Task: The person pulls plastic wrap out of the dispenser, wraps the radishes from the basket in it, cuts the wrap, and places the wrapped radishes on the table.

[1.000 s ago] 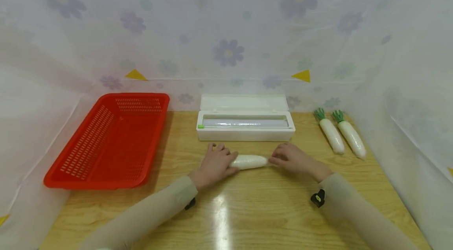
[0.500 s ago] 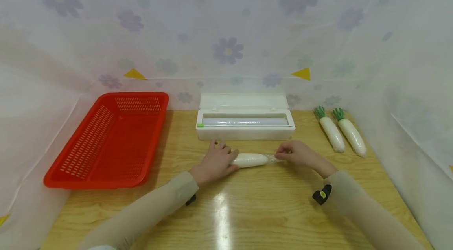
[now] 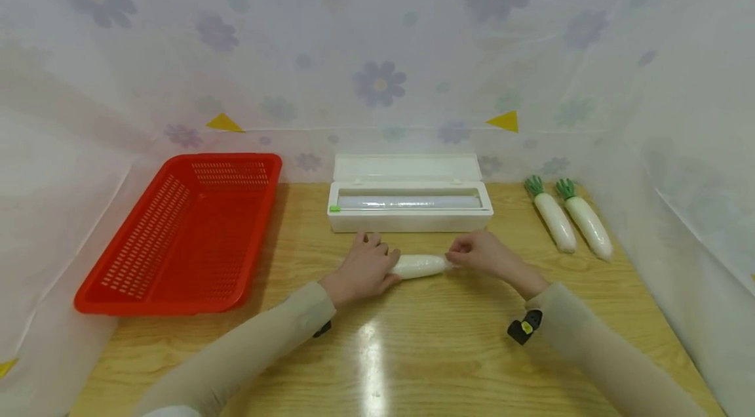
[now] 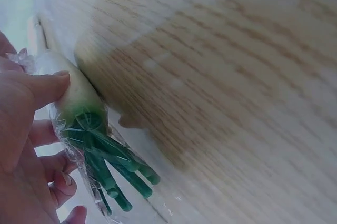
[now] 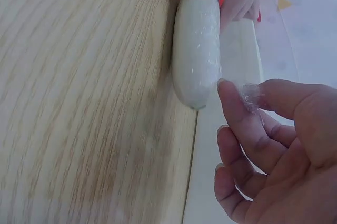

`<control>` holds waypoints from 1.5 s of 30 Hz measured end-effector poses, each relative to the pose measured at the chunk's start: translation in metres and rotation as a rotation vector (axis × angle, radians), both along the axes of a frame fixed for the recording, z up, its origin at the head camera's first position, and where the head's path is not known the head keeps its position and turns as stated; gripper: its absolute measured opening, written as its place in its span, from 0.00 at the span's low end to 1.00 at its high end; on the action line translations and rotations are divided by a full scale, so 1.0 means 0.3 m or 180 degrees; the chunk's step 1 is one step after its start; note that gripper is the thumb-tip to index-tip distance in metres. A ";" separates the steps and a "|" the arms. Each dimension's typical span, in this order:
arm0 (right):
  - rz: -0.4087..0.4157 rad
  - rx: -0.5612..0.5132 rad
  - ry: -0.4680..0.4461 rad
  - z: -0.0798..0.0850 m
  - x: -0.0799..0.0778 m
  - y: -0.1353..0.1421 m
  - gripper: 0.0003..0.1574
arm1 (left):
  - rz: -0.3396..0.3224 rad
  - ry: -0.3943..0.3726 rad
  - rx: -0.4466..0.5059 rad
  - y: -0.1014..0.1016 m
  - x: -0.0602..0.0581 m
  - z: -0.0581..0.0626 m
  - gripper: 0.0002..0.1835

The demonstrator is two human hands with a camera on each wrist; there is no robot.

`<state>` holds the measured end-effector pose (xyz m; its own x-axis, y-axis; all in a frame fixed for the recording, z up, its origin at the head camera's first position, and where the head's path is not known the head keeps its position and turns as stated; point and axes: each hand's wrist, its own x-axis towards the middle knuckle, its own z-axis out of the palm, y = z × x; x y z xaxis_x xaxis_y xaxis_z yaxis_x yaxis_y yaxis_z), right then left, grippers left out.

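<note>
A white radish (image 3: 421, 265) wrapped in clear plastic film lies crosswise on the wooden table. My left hand (image 3: 364, 269) grips it near its leafy end, thumb on one side and fingers on the other. Green stems (image 4: 113, 163) stick out past that hand under loose film in the left wrist view. At the tapered end, my right hand (image 3: 488, 257) pinches a crumpled tail of plastic film (image 5: 251, 95) between thumb and forefinger, close beside the radish tip. Its other fingers are bent and hold nothing.
Behind the hands stands a white cling film dispenser (image 3: 409, 223), lid up, roll inside. A red plastic basket (image 3: 250, 259) is on the left. Two more white radishes (image 3: 554, 221) with green tops lie at the back right, against the curtain side.
My right hand drew the film tail out to the right, then came back left to the radish tip. The left hand keeps its grip, nearly in place.
</note>
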<state>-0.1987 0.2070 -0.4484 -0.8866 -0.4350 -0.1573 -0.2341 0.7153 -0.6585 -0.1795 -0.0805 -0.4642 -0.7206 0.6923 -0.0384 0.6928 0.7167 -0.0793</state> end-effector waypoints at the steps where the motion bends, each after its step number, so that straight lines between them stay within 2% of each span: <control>1: -0.0029 -0.0004 -0.0017 -0.001 0.000 -0.010 0.10 | -0.0003 0.0008 -0.0012 0.002 -0.001 0.001 0.28; 8: -0.0071 -0.0017 -0.0143 0.001 -0.006 -0.060 0.16 | -0.0017 0.0024 -0.0088 0.010 -0.004 0.007 0.28; 17: 0.0316 -0.0375 -0.0393 0.009 -0.018 -0.006 0.14 | 0.0044 -0.0111 -0.0108 0.002 -0.012 0.002 0.29; 22: 0.0180 -0.0359 -0.0363 0.002 -0.007 0.007 0.13 | 0.0046 -0.0138 -0.0070 0.002 -0.010 0.010 0.27; 29: -0.0035 -0.0560 -0.0383 -0.019 0.002 -0.010 0.09 | 0.0026 -0.0045 -0.0080 0.003 -0.011 0.009 0.27; 32: -0.0184 -0.0602 -0.0306 -0.045 0.012 -0.026 0.07 | 0.0007 -0.0023 -0.0094 0.004 -0.014 0.004 0.28; 38: -0.0362 -0.0552 0.0036 -0.087 0.030 -0.064 0.06 | -0.0001 -0.0033 -0.0088 0.007 -0.019 -0.005 0.28; 45: -0.0198 -0.0471 0.0517 -0.106 0.049 -0.082 0.04 | 0.0037 -0.0090 -0.0071 0.009 -0.017 0.002 0.28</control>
